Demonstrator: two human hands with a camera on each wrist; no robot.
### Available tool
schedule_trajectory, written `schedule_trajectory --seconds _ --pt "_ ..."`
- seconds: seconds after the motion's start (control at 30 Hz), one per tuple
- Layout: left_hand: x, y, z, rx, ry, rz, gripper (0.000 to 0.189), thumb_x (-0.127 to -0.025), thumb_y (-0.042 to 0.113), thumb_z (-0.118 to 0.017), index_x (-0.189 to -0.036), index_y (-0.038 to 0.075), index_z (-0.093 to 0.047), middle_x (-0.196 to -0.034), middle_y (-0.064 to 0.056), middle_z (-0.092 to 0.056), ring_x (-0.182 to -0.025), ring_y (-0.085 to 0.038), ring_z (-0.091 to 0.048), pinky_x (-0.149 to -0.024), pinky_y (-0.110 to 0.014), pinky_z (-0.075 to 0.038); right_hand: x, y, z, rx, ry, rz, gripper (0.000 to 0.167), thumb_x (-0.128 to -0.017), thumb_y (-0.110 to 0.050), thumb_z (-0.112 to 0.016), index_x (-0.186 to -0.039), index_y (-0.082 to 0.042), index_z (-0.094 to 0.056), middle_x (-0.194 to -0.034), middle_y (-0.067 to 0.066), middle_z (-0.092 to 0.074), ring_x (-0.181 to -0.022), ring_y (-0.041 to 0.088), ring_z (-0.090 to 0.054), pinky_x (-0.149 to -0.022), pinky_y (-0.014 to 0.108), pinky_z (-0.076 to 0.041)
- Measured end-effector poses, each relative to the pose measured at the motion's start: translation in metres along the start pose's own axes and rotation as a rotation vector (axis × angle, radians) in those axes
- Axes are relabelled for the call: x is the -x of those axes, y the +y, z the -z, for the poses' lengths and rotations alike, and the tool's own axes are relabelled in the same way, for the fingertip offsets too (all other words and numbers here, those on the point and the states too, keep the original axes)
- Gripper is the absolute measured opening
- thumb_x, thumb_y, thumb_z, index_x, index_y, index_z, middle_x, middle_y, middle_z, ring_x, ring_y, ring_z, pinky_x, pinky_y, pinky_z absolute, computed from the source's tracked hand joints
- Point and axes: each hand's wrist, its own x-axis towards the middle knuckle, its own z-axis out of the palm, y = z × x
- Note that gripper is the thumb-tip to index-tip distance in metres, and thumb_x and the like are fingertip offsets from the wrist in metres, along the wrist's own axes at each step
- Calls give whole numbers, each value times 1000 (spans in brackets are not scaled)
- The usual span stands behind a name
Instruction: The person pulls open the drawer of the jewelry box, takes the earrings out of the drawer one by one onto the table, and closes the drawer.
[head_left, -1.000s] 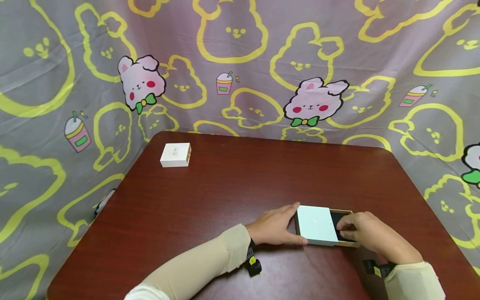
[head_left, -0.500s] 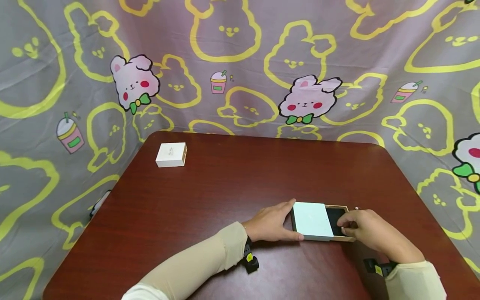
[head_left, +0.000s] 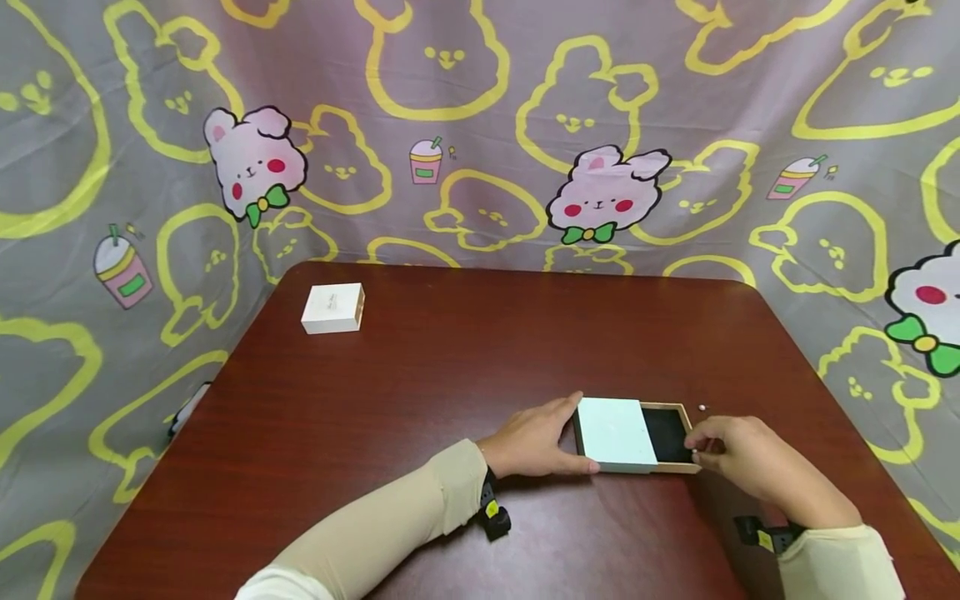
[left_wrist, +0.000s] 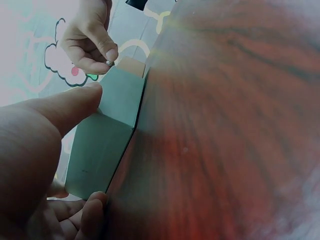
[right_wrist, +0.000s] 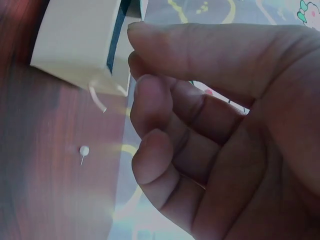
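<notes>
My left hand (head_left: 531, 442) holds the left end of a pale blue slide-out jewellery box (head_left: 615, 433), thumb at its near side and fingers at the far corner. From the box's right side sticks its drawer, lined with a black pad (head_left: 665, 434). Just at the drawer's right edge, my right hand (head_left: 738, 454) pinches a pearl stud earring (left_wrist: 109, 63) between thumb and forefinger; only a small bit of it shows at the fingertips. A second pearl stud earring (right_wrist: 84, 151) lies on the table beyond the drawer's far right corner, its thin post visible in the right wrist view.
A closed white box (head_left: 333, 307) stands at the back left of the dark red wooden table (head_left: 450, 350). A patterned curtain (head_left: 495, 150) with rabbits surrounds the table at the back and sides.
My right hand has drawn back rightward from over the drawer's black pad, pinching the earring. The loose earring on the table has come into sight. My left hand keeps its hold on the box.
</notes>
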Motion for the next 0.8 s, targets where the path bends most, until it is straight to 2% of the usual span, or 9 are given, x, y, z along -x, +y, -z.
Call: schedule_trajectory --seconds 0.17,0.4,0.6,0.8 --pt "0 -1 1 -2 5 5 110 -77 77 -58 -157 14 -19 -155 1 -31 -137 -13 -35 -103 -42 -39 2 3 0 28 -1 -30 16 -75 -6 -80 -80 -16 -69 -74 -14 -58 -67 3 -53 -58 28 -47" --pt "-2 -1 -1 2 -7 4 110 -76 79 -57 -157 15 -19 -156 2 -30 -137 -13 -35 -104 -41 -37 9 9 -1 45 -24 -124 15 -78 -7 -79 -79 -16 -67 -72 -10 -57 -66 6 -52 -57 30 -45" --pt "-1 0 -1 4 -2 11 110 -76 78 -58 -157 15 -19 -155 2 -31 -136 -13 -36 -104 -41 -38 12 13 -1 53 12 -112 17 -76 -7 -80 -79 -18 -67 -71 -12 -56 -66 5 -51 -57 30 -45" --pt "-1 0 0 4 0 16 110 -76 78 -58 -157 15 -19 -155 2 -31 -136 -13 -36 -102 -43 -39 13 17 -1 52 5 -120 16 -77 -7 -79 -79 -19 -67 -71 -12 -57 -66 6 -52 -58 31 -45"
